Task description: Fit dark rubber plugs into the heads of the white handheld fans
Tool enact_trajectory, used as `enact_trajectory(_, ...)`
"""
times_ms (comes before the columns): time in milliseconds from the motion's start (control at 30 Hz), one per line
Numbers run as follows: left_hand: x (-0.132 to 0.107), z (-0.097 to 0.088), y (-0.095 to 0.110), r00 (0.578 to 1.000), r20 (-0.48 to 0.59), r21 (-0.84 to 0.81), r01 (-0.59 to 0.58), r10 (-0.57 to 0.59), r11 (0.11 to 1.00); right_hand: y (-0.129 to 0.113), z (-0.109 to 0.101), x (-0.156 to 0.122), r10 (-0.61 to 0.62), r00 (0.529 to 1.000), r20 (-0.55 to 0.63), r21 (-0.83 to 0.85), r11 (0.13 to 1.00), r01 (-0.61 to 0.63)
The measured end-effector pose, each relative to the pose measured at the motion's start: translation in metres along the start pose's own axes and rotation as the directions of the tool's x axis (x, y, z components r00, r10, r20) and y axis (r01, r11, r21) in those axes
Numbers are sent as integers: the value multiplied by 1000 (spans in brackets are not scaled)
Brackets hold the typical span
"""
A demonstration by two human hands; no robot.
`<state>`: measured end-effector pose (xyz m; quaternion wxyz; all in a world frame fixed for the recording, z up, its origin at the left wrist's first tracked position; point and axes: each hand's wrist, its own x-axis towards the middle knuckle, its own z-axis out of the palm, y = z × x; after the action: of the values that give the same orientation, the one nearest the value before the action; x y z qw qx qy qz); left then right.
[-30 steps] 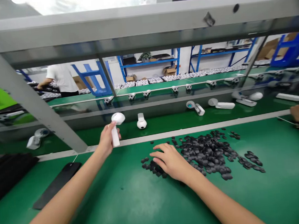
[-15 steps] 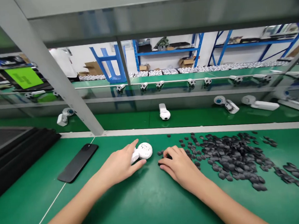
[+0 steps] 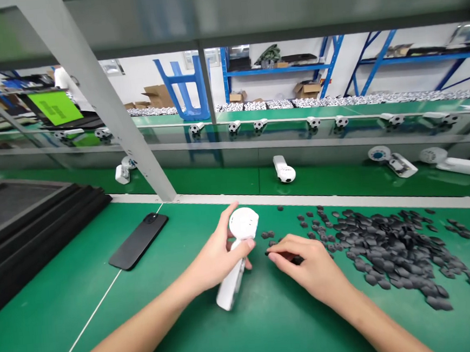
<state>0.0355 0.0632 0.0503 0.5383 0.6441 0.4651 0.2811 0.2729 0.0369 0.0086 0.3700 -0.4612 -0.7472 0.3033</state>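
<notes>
The left hand [image 3: 215, 259] is wrapped around a white hand fan [image 3: 243, 224], gripping it at the neck so the round head stands up on the far side and the handle slopes down toward the near edge of the green table [image 3: 215, 340]. Just right of it, the right hand [image 3: 311, 265] pinches one small black piece [image 3: 282, 257] between thumb and fingers, low over the table at the left end of the heap of black pieces [image 3: 379, 246]. This looks like the pick-up step, with the piece and the fan near each other but apart. Bringing them together would call for a steady fan and a careful turn of the piece. A phone [image 3: 139, 241] lies to the left
</notes>
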Motion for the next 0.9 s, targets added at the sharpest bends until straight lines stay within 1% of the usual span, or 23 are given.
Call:
enact_trajectory(33, -1, 5, 1, 999, 34, -154, 13, -8, 988, -3, 0, -1, 36, 999, -4, 51, 998, -36)
enact_trajectory(67, -2, 10, 1, 998, 55, -259, 35, -22, 965, -5, 0, -2, 76, 997, -4, 107, 991, -75)
enact_trajectory(100, -2, 15, 0, 997, 64, -330, 62, -43, 942, -8, 0, -2, 114, 993, -1, 160, 981, -112)
enact_trajectory(167, -1, 23, -4, 991, 87, -424, 132, -105, 896, -13, 1, -4, 167, 986, 11, 242, 956, -165)
enact_trajectory(233, 0, 28, -11, 979, 130, -470, 198, -155, 860, -16, 3, -4, 181, 983, 25, 278, 944, -181)
enact_trajectory(333, -1, 34, -19, 972, 171, -454, 223, -161, 862, -17, 7, -4, 161, 987, 10, 256, 954, -158)
enact_trajectory(433, -5, 38, -22, 977, 159, -399, 195, -141, 896, -16, 12, -3, 115, 992, -44, 184, 977, -105)
enact_trajectory(600, -10, 45, -23, 997, 74, -289, 18, 4, 957, -15, 17, -3, 70, 994, -89, 95, 994, -62)
enact_trajectory(667, -10, 46, -25, 998, 60, -228, -7, 22, 974, -13, 17, -3, 61, 993, -101, 35, 998, -58)
enact_trajectory(767, -10, 48, -26, 999, 31, -176, -18, 24, 984, -8, 17, -4, 32, 997, -77, -43, 998, -35)
enact_trajectory(900, -11, 49, -25, 999, 23, -198, -19, 24, 980, -3, 17, -4, -5, 1000, -18, -220, 975, 1)
